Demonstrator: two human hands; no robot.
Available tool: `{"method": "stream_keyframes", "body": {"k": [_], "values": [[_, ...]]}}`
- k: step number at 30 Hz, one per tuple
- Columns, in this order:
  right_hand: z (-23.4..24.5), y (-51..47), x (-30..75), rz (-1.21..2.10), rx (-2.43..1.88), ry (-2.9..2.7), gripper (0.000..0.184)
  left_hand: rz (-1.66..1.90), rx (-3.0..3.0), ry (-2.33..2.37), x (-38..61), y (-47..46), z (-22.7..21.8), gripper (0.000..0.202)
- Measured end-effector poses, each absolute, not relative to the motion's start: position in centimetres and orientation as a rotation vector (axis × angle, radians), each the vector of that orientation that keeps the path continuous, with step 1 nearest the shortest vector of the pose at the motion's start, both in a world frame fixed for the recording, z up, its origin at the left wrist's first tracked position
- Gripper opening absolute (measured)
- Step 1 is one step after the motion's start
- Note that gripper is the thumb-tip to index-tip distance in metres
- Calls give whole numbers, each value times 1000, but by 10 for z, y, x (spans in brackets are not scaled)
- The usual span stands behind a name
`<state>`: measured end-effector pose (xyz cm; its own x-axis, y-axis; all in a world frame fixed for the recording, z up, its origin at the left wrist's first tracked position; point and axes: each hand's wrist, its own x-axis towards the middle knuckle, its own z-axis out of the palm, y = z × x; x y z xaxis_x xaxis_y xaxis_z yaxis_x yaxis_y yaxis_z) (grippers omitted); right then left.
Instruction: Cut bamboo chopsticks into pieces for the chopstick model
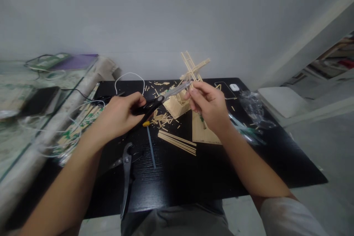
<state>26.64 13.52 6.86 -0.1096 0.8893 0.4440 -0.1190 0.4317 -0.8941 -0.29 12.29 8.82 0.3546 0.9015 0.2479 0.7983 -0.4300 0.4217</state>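
Left hand: your left hand [118, 114] is closed around the black handles of the scissors [163, 98], held above the table [221, 169].
Blades: they point right and look nearly together; the tips end right at your other hand's fingers.
Right hand: your right hand [208, 107] is curled, thumb and fingertips pinched on something thin. It is too small for me to tell what.
Closest risk: your fingertips sit against the blade tips, so a closing cut there could nick you.
Just behind: the stick model [190, 70] stands directly beyond the tips. A push forward could snap a strut or tip it.
Below the hands: offcuts [162, 120], a bundle of sticks [178, 142] and a flat board [203, 134] lie under your wrists. A dropped forearm would likely scatter them.
Near edge: the pliers [127, 169] lie close to the front edge by your left forearm, where an elbow could knock them off.
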Motion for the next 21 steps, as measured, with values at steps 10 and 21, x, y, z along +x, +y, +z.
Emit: {"method": "stream_keyframes", "body": {"k": [10, 21], "values": [[63, 142, 272, 1098, -859, -1500, 17, 311, 2196, 1686, -37, 118, 93, 25], [55, 135, 265, 749, -851, -1898, 40, -169, 1983, 2309, -133, 73, 58, 28]]}}
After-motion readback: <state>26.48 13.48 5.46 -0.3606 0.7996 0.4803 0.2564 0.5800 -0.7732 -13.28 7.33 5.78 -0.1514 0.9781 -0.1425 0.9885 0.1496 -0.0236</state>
